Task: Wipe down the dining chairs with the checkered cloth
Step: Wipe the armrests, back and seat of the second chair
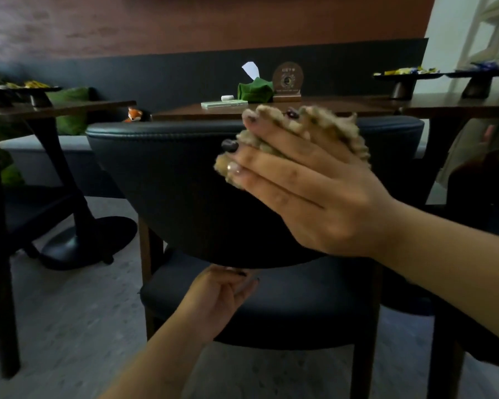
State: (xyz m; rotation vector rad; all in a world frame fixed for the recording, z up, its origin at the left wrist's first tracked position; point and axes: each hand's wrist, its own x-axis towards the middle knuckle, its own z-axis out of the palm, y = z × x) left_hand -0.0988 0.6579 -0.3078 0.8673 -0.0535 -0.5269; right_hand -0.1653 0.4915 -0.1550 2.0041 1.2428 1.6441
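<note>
While outstretched, right fingers point(267, 157) press cloth point(350, 139) against chair point(156, 168)

Just beyond the grip of your right hand point(314, 180) you see a dark wooden table point(372, 105). On it, up and slightly left of the grip, sit a green tissue holder point(255, 90) with a white tissue poking out, a round wooden sign point(287, 79) beside it, a flat pale green packet point(224, 104) and a small white object point(227, 97). Far left of the grip, a toy fox point(134, 114) sits near a green cushion point(69, 105), behind a second table point(64, 109) on a black pedestal. Up and right of the grip, a raised dark tray point(406, 76) carries wrapped sweets. A reddish wall point(213, 21) rises behind; grey floor point(69, 312) lies below.
</note>
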